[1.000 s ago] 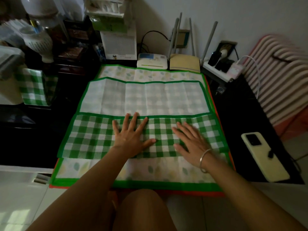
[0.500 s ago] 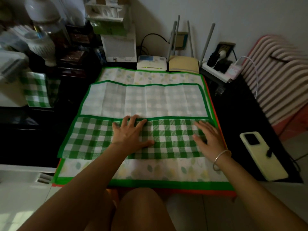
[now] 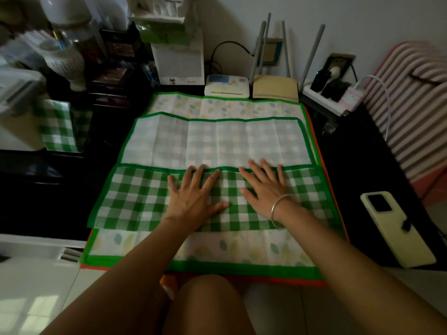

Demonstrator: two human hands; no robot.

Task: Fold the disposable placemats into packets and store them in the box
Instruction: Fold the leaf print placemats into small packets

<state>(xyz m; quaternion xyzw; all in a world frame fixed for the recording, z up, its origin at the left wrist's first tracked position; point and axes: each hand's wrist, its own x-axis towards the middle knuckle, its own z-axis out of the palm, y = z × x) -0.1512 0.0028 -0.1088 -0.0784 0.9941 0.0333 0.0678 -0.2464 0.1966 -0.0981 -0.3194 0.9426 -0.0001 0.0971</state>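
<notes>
A green checked placemat (image 3: 135, 199) lies on the dark table with its near third folded over, so the bright check shows on the flap and the pale underside (image 3: 217, 141) shows behind it. Under it lies a leaf-print placemat (image 3: 229, 247) with a green border, and an orange edge peeks out below that. My left hand (image 3: 193, 199) and my right hand (image 3: 266, 189) press flat on the folded flap, fingers spread, fingertips at the green fold edge. A folded checked packet (image 3: 60, 126) stands at the left, against a white box (image 3: 17, 122).
A pale yellow phone (image 3: 396, 228) lies on the table at the right. Along the back wall stand a small white device (image 3: 227, 85), a router with antennas (image 3: 275, 90) and a power strip with plugs (image 3: 333, 93). Clutter fills the back left. My knee (image 3: 208, 305) is below the table edge.
My right hand slid out to the right along the flap, then came back toward the middle beside my left hand. My left hand stayed in place.
</notes>
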